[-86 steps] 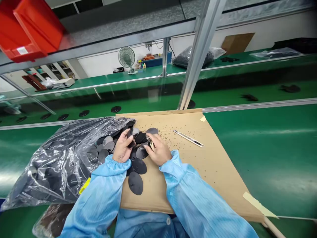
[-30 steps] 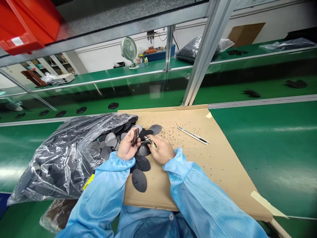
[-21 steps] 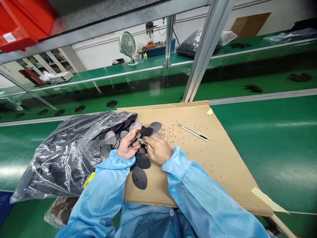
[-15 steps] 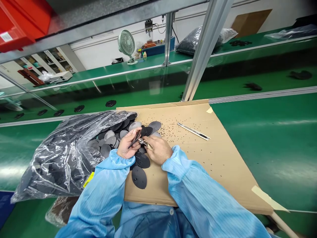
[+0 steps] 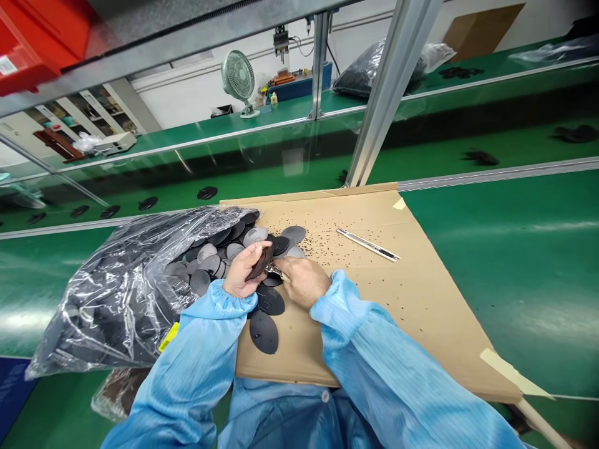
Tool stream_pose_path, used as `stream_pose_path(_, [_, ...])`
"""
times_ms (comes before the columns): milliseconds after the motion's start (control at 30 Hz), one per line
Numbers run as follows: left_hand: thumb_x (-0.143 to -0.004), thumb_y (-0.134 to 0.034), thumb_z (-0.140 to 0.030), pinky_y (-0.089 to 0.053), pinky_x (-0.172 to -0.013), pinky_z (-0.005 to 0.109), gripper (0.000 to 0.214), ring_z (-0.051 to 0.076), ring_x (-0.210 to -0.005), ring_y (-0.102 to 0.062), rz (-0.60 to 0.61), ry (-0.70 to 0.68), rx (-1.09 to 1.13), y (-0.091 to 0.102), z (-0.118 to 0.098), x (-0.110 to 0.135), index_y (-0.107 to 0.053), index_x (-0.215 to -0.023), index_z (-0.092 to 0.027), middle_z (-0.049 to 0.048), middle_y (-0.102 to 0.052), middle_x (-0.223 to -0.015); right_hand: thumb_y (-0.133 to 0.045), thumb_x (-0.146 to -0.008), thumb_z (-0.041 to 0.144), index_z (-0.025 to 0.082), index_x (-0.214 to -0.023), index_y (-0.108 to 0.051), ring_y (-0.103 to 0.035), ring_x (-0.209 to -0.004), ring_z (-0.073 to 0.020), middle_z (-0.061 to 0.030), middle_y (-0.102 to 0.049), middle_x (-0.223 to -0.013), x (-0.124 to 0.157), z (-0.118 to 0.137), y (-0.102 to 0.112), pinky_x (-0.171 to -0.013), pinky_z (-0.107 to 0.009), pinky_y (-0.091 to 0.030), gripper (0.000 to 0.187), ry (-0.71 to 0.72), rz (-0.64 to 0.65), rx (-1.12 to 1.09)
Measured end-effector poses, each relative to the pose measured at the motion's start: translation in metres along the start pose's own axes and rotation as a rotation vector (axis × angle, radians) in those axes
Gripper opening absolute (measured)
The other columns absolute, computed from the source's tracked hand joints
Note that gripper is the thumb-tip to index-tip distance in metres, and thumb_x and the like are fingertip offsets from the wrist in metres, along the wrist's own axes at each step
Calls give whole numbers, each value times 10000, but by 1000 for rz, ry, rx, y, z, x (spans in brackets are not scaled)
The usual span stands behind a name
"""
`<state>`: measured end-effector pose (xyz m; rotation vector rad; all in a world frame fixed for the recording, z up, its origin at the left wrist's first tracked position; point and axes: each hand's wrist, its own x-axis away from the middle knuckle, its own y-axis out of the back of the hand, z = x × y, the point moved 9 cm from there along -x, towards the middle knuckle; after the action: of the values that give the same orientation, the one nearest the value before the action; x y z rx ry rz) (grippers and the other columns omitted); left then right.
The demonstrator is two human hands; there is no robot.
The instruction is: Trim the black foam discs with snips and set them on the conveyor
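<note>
My left hand (image 5: 241, 274) is closed on a dark oval plastic disc (image 5: 262, 260), held tilted on edge above the cardboard sheet (image 5: 397, 293). My right hand (image 5: 302, 280) grips a small metal cutter (image 5: 276, 271) whose tip meets the disc's lower edge. Both arms wear light blue sleeves. More black oval discs (image 5: 264, 330) lie under and in front of the hands. A clear plastic bag (image 5: 116, 293) full of the same discs spills open just left of the hands.
A metal blade tool (image 5: 369, 244) lies on the cardboard to the right, among small black trimmings (image 5: 322, 240). An aluminium post (image 5: 388, 87) rises behind the cardboard. Green conveyor belts (image 5: 515, 249) run around, with loose discs (image 5: 206, 193) on the far one. A small fan (image 5: 238, 75) stands at the back.
The disc in my left hand has turned from edge-on to a flatter tilt, and the cutter has come up against it. The view has shifted slightly.
</note>
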<state>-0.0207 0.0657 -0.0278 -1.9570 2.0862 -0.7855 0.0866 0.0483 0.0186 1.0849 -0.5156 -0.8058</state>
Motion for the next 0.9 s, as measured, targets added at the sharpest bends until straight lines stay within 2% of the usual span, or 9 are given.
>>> stream_pose_path(133, [-721, -762, -362, -199, -316, 143, 399, 25, -382, -287, -23, 3, 5, -1, -1, -1, -632, -1024, -138, -54, -404, -580, -489, -824, 131, 204, -1092, -630, -628, -880, -225, -64, -675, -994, -1, -1, -3, -690, -287, -414, 312, -20, -7, -24])
stream_pose_path(233, [-761, -723, -275, -214, -329, 134, 318, 25, -414, -301, -36, -25, 129, -4, -9, -1, -622, -1032, -142, -41, -420, -632, -496, -860, 167, 201, -1069, -619, -622, -909, -216, -60, -673, -994, -1, -2, 0, -727, -277, -414, 245, -47, -95, -98])
stream_pose_path(300, [-824, -637, -213, -232, -340, 124, 212, 26, -438, -310, -35, -17, 262, -5, -13, 0, -610, -1022, -143, -26, -428, -675, -509, -880, 205, 197, -1069, -606, -618, -914, -213, -61, -671, -999, 0, -2, 2, -747, -279, -413, 213, -55, -135, -141])
stream_pose_path(367, [-884, -520, -160, -261, -360, 112, 152, 28, -458, -319, -28, -8, 404, -5, -16, 2, -596, -1015, -143, -13, -422, -707, -547, -883, 272, 194, -1055, -603, -618, -897, -220, -65, -672, -992, 1, 1, 0, -739, -290, -413, 197, -45, -106, -152])
stream_pose_path(467, [-921, -358, -91, -294, -392, 98, 248, 31, -482, -340, -35, -18, 577, -3, -20, 4, -571, -1036, -144, -1, -401, -732, -634, -834, 392, 176, -1019, -609, -621, -866, -253, -95, -672, -973, 2, 8, -11, -691, -311, -407, 285, -17, 21, -89])
stream_pose_path(567, [-930, -274, -63, -312, -409, 93, 313, 33, -499, -360, -75, -36, 669, 0, -22, 5, -551, -1058, -134, 7, -393, -748, -688, -790, 395, 158, -1021, -608, -622, -860, -273, -119, -668, -970, 4, 15, -20, -660, -316, -391, 340, 7, 96, -25])
stream_pose_path(667, [-942, -260, -69, -328, -413, 97, 316, 35, -506, -375, -114, -38, 699, 3, -22, 6, -550, -1054, -125, 11, -397, -756, -702, -776, 321, 173, -993, -613, -615, -842, -255, -94, -668, -938, 4, 19, -24, -638, -300, -365, 278, 21, 112, -63])
stream_pose_path(800, [-953, -274, -85, -349, -434, 113, 308, 37, -516, -411, -109, -28, 728, 3, -23, 4, -568, -1039, -111, 20, -441, -748, -682, -762, 237, 207, -886, -624, -572, -722, -185, -16, -642, -791, 3, 13, -24, -595, -267, -325, 139, 13, 115, -277])
stream_pose_path(900, [-967, -371, -162, -429, -529, 158, 230, 60, -589, -506, -184, -56, 674, 10, -21, 1, -597, -981, -126, 24, -515, -741, -630, -760, 210, 208, -861, -619, -525, -645, -154, 11, -606, -714, 0, -9, -14, -592, -257, -330, 102, -81, 2, -474])
